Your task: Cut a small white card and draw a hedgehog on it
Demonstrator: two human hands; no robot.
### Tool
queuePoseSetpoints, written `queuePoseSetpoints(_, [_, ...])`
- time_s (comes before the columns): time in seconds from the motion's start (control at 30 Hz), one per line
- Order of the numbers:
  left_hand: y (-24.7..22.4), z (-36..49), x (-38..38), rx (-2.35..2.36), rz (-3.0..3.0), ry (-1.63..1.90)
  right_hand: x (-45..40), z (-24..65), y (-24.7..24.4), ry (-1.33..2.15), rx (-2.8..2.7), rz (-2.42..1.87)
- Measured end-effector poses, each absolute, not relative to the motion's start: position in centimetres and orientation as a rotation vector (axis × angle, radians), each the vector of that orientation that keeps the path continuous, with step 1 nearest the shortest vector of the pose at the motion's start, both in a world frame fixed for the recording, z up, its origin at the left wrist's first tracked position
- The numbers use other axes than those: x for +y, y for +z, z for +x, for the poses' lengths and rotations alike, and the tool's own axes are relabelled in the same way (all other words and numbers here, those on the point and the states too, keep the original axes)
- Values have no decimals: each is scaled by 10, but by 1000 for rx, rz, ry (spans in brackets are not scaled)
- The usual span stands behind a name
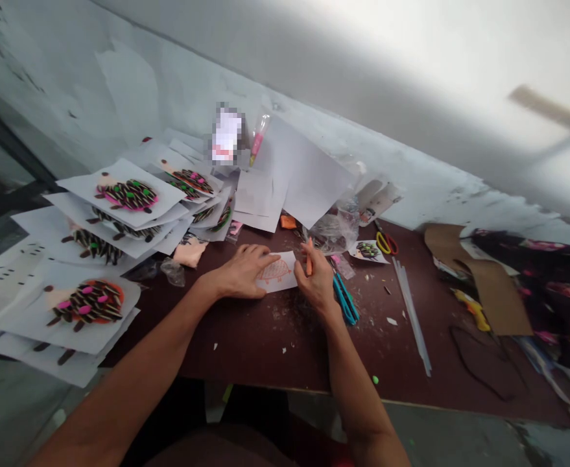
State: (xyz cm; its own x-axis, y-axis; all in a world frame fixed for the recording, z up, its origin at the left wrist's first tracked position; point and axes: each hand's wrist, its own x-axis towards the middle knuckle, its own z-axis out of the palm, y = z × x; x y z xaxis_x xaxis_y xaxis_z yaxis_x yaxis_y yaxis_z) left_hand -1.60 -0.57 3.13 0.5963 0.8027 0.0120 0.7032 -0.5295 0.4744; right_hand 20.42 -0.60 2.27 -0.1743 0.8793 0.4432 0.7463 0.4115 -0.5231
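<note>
- The left hand (240, 272) is spread flat, pressing on a paper card (281, 272) bearing an orange hedgehog outline.
- An orange pen (308, 257) is gripped by the right hand (316, 280).
- The card is laid near the middle of the bench (246, 344).

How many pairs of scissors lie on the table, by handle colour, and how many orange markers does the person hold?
Teal-handled scissors: 1
Red-and-yellow-handled scissors: 1
Orange marker in the right hand: 1
Total: 3
</note>
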Motion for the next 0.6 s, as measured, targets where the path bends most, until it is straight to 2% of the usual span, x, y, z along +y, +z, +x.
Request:
queuePoseSetpoints(0.2, [31, -21, 0, 1206, 2408, 333, -5, 205, 21, 314, -2019, -1358])
queuePoseSetpoints(0.6, [24, -8, -4, 1232, 2408, 366, -2, 203, 7, 167, -2203, -1513])
